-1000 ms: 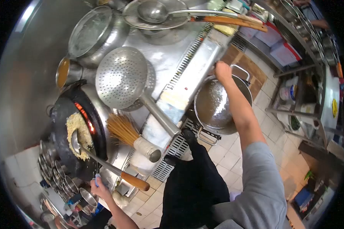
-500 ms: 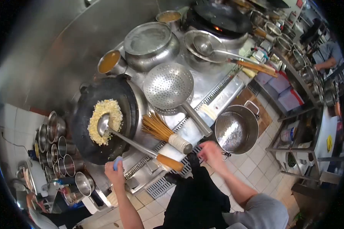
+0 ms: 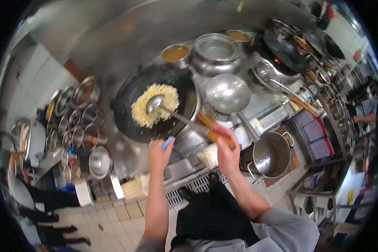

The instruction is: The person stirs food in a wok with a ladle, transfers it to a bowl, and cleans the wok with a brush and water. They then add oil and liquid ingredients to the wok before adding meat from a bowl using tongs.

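A black wok (image 3: pixel 130 98) on the stove holds yellow fried rice (image 3: pixel 155 104). A steel ladle (image 3: pixel 155 103) rests bowl-down in the rice, its long shaft running to a wooden handle. My right hand (image 3: pixel 227 151) is closed around that wooden handle at the stove's front edge. My left hand (image 3: pixel 159 153) is at the wok's near rim, gripping a small blue cloth (image 3: pixel 168 143).
A perforated skimmer (image 3: pixel 227 93) lies right of the wok. Behind stand a sauce pot (image 3: pixel 175 53) and a lidded steel pot (image 3: pixel 216 52). Several seasoning tins (image 3: pixel 75 117) crowd the left. An empty steel pot (image 3: pixel 269 155) sits low right. Other people stand at far right and lower left.
My right hand left the low steel pot, swung across and took hold of the ladle handle. My view turned so the wok sits near centre. My left hand stayed by the wok rim.
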The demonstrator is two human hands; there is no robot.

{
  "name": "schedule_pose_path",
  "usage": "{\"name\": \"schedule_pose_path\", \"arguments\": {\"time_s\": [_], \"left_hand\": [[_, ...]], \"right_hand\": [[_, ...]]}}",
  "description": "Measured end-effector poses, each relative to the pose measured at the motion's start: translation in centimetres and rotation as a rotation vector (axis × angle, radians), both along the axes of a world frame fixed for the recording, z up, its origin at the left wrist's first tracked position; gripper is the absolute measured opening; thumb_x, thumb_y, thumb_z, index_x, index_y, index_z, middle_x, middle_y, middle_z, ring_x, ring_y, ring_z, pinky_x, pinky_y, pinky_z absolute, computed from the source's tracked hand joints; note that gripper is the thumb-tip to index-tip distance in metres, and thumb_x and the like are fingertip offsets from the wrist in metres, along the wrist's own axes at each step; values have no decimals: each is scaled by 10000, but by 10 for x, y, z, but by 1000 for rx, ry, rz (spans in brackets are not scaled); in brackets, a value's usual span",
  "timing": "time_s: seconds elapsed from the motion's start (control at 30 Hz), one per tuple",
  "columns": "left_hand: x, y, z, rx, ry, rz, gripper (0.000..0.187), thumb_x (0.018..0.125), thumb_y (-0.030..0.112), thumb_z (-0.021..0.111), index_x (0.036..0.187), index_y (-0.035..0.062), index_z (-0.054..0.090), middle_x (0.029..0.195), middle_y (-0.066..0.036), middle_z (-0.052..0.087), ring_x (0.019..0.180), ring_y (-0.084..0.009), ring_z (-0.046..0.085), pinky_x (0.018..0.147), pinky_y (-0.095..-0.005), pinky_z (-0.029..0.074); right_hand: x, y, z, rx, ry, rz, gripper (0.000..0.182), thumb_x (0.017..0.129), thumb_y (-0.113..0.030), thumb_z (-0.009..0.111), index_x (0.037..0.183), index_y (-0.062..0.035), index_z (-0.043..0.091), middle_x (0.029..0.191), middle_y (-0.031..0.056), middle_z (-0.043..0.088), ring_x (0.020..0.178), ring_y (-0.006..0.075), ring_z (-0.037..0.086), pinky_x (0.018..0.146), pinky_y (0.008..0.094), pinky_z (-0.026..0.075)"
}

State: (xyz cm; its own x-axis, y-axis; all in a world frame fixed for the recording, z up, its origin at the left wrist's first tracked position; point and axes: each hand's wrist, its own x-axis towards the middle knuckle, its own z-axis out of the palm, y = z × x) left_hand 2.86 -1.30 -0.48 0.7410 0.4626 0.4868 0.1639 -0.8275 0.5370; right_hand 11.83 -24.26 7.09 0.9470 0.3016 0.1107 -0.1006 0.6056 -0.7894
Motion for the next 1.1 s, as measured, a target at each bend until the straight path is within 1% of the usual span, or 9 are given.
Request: {"name": "schedule_pose_path", "arguments": {"time_s": [0.07, 0.13, 0.2, 0.47, 0.63, 0.8, 0.87, 0.93, 1.1], "left_hand": [[0, -2, 3, 0, 40, 22, 332, 801, 298, 703, 659, 30, 568, 701, -176, 580, 700, -383, 542, 665, -462, 428], [-6, -3, 4, -26, 107, 42, 365, 827, 338, 672, 668, 23, 577, 721, -183, 594, 719, -389, 553, 690, -468, 440], [-6, -2, 4, -46, 105, 45, 391, 832, 358, 663, 666, 14, 578, 721, -191, 598, 723, -396, 556, 695, -467, 442], [-69, -75, 88, 17, 117, 82, 464, 809, 422, 689, 576, 41, 562, 615, -180, 592, 609, -351, 581, 552, -471, 449], [-55, -55, 88, -19, 121, 84, 382, 805, 358, 685, 614, 40, 595, 657, -160, 617, 648, -360, 607, 595, -460, 485], [-63, -77, 38, -100, 365, 42, 385, 853, 380, 646, 707, 26, 606, 704, -204, 613, 695, -389, 607, 604, -494, 476], [-108, -110, 29, 44, 53, -66, 432, 818, 383, 696, 571, 60, 552, 537, -136, 547, 518, -317, 545, 529, -451, 453], [-117, -120, 82, 12, 80, -28, 412, 801, 375, 709, 589, 54, 561, 582, -138, 567, 562, -323, 563, 539, -432, 462], [-43, -53, 67, -43, 81, 42, 399, 813, 389, 682, 657, 32, 596, 698, -194, 620, 667, -383, 593, 587, -487, 474]], "right_hand": [[14, 28, 21, -56, -226, -64, 266, 880, -87, 620, 1119, 32, 615, 1163, 132, 647, 1107, 207, 593, 1006, 355, 425], [34, 62, 29, 75, -337, -81, 109, 920, -104, 586, 885, -2, 602, 958, 143, 694, 956, 264, 652, 957, 407, 463], [48, 79, 54, 202, -229, -121, 183, 919, -105, 593, 759, -31, 544, 776, 127, 656, 811, 257, 646, 848, 411, 491], [48, 105, 158, 363, -325, -409, 174, 872, -108, 633, 944, -82, 478, 717, 60, 513, 553, 149, 507, 480, 299, 420], [49, 119, 201, 74, -442, -166, 337, 913, -283, 624, 672, -85, 496, 517, 21, 489, 397, 119, 448, 362, 286, 341], [82, 178, 205, 20, -487, -136, 393, 909, -337, 635, 622, -136, 455, 452, -20, 403, 327, 114, 383, 326, 260, 313], [82, 163, 232, 130, -385, -91, 373, 912, -311, 642, 636, -133, 467, 466, -21, 421, 333, 106, 392, 329, 249, 324], [80, 148, 256, 284, -274, -63, 354, 906, -311, 655, 657, -130, 480, 489, -18, 449, 355, 95, 412, 334, 238, 331], [55, 167, 191, 92, -545, -84, 482, 933, -414, 596, 597, -86, 488, 449, 13, 456, 368, 104, 452, 350, 262, 318]]}}
